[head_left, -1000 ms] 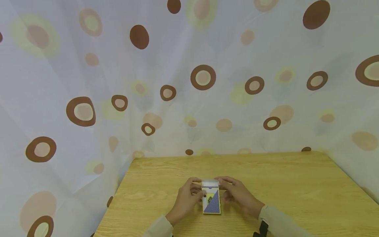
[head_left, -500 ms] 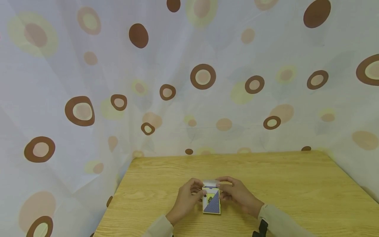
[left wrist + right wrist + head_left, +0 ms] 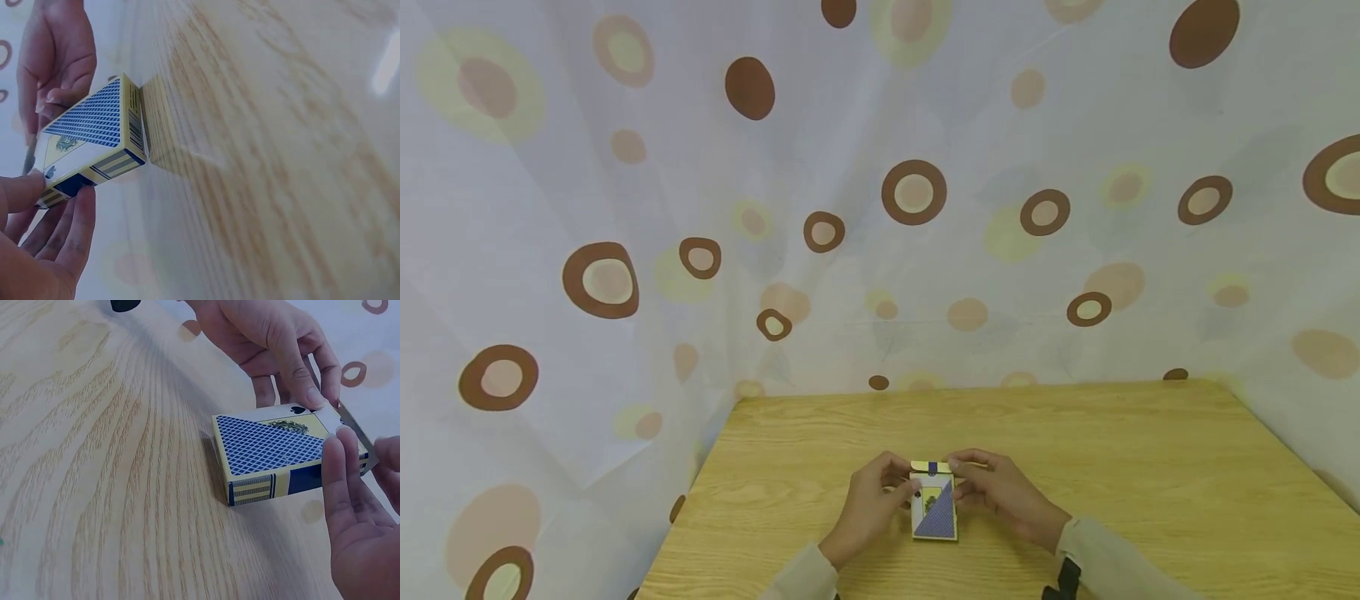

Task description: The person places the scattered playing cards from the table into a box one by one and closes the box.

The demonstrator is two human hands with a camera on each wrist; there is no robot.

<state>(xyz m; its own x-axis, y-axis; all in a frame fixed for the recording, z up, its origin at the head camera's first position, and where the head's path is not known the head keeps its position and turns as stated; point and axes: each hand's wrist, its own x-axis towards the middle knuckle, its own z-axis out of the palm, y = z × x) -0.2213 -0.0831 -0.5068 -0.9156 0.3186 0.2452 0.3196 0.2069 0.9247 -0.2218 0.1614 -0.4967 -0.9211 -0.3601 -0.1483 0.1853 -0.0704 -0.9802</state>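
Observation:
A playing card box (image 3: 936, 517), blue-patterned, white and yellow with a spade mark, is tilted with its lower end at the tabletop. My left hand (image 3: 871, 500) grips its left side, thumb (image 3: 314, 398) on the front face and fingers behind. At the top end, the lid flap (image 3: 921, 467) stands partly folded, its yellow outer side with a blue band showing. My right hand (image 3: 1003, 492) holds the flap's right corner with thumb and forefinger; other fingers (image 3: 337, 481) lie along the box's side. The inside of the box is hidden.
The wooden table (image 3: 1075, 433) extends around the hands. A white curtain (image 3: 850, 125) with brown and beige spots hangs behind it and along both sides. A black strap (image 3: 1063, 577) sits at the right sleeve (image 3: 1108, 558).
The lid flap has folded forward: its pale inner side faced up before, and now its yellow outer side shows. My right thumb has shifted up to the flap's corner; the left hand keeps its grip.

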